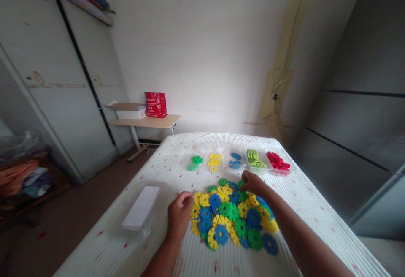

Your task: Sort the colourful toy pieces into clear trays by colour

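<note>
Discs (230, 214) lie overlapped between the left hand (179, 211) at their nine o'clock and the right hand (251, 180) at their one o'clock, fingers curled, any hold indeterminable, so snagging notches could drag neighbours loose.

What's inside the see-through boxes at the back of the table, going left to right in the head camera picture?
Green plastic discs → yellow plastic discs → blue plastic discs → lime-green plastic pieces → red plastic pieces.

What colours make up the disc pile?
The disc pile mixes blue, yellow and green; head view shows it best.
</note>
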A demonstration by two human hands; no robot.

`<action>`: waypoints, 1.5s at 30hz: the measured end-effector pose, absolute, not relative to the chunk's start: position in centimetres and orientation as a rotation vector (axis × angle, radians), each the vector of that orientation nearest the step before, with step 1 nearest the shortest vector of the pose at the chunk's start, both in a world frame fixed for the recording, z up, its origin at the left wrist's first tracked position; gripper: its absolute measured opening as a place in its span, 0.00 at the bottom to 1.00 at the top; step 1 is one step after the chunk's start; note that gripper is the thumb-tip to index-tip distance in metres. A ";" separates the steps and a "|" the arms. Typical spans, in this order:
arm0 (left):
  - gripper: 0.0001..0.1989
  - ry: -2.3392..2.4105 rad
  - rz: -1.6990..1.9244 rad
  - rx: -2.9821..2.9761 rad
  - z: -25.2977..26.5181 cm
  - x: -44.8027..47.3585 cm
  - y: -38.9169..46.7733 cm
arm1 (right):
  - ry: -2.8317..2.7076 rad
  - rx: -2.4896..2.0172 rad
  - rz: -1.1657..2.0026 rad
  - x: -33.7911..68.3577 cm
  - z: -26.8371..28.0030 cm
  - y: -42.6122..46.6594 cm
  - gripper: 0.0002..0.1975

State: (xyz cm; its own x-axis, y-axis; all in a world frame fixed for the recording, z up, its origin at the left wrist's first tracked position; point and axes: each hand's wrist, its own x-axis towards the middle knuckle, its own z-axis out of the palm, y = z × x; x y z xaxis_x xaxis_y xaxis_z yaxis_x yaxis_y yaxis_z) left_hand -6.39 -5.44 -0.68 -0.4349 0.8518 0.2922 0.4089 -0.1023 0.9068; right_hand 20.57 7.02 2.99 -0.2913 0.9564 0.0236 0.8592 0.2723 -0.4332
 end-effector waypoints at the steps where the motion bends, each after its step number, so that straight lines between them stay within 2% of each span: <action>1: 0.13 1.790 1.555 1.374 -0.7 -6.4 -5.4 | -2.259 -1.664 0.491 20.6 2.9 7.0 0.11; 12: 0.12 1.763 1.571 1.374 -0.7 -6.3 -5.3 | -2.214 -1.503 0.602 19.5 5.1 6.1 0.10; 18: 0.12 1.762 1.579 1.358 -1.0 -6.3 -5.3 | -2.137 -1.330 0.751 13.3 8.3 7.0 0.09; 26: 0.11 1.843 1.561 1.400 -0.7 -6.5 -5.3 | -1.940 -1.274 0.699 5.7 9.4 9.8 0.14; 32: 0.11 1.961 1.480 1.521 -0.7 -6.4 -5.2 | -1.944 -1.268 0.553 11.1 7.9 8.1 0.07; 36: 0.16 2.099 1.237 1.695 -0.1 -5.4 -5.2 | -1.907 -1.318 0.506 17.0 6.1 6.2 0.10; 39: 0.15 2.151 1.061 1.782 0.4 -4.8 -5.4 | -1.856 -1.358 0.469 20.9 4.8 4.8 0.12; 45: 0.10 2.102 1.120 1.792 0.4 -4.9 -5.6 | -1.799 -1.433 0.385 24.8 2.2 3.3 0.15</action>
